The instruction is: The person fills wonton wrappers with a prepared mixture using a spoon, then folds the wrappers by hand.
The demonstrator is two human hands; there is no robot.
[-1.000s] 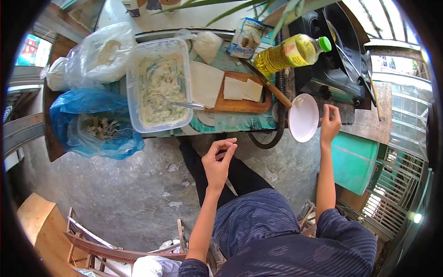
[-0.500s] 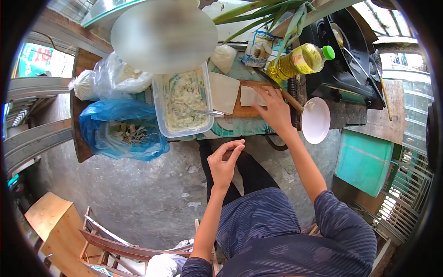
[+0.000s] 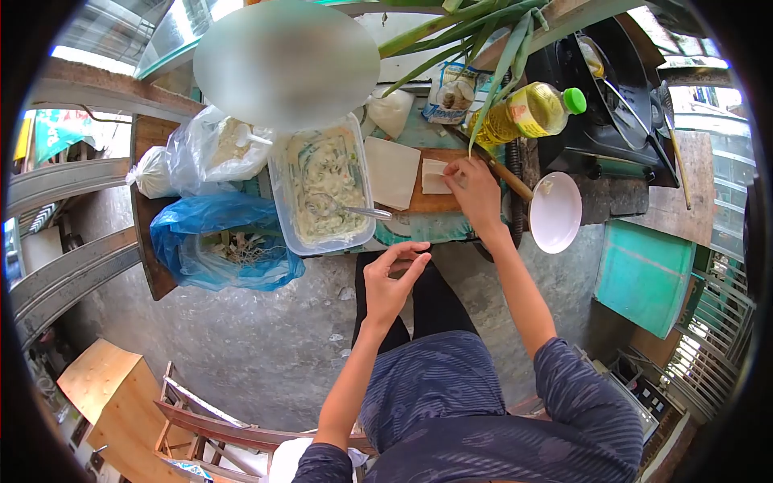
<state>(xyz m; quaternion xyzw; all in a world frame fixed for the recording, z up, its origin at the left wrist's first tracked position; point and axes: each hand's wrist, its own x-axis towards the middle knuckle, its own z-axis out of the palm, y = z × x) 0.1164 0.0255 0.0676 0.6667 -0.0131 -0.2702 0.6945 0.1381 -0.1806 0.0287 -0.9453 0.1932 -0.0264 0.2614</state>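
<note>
My right hand [image 3: 477, 191] is over the right edge of a small white wrapper sheet [image 3: 433, 179], its fingers drawn together in a pinch at the edge. That sheet lies on a wooden board [image 3: 443, 203]. Just left of it are larger pale wrapper sheets [image 3: 390, 175], partly on the board. My left hand [image 3: 388, 282] hangs in front of the table edge, loosely curled, thumb and forefinger a little apart with nothing visible between them. Beyond it stands a clear plastic tub [image 3: 293, 233] of creamy filling with green bits, a metal spoon [image 3: 362, 212] resting inside.
A knife handle [image 3: 511, 180] and a white bowl [image 3: 557, 221] are right of the board. Behind stands an oil bottle [image 3: 531, 113] with a green cap, beside a black stove [image 3: 600, 149]. Blue [image 3: 181, 233] and clear [image 3: 189, 145] plastic bags sit left. Green leaves [image 3: 451, 32] hang over the back.
My right hand's spread fingers have come together at the small sheet's edge. My left hand stays nearly in place, its thumb and forefinger slightly wider apart. The view has shifted a little.
</note>
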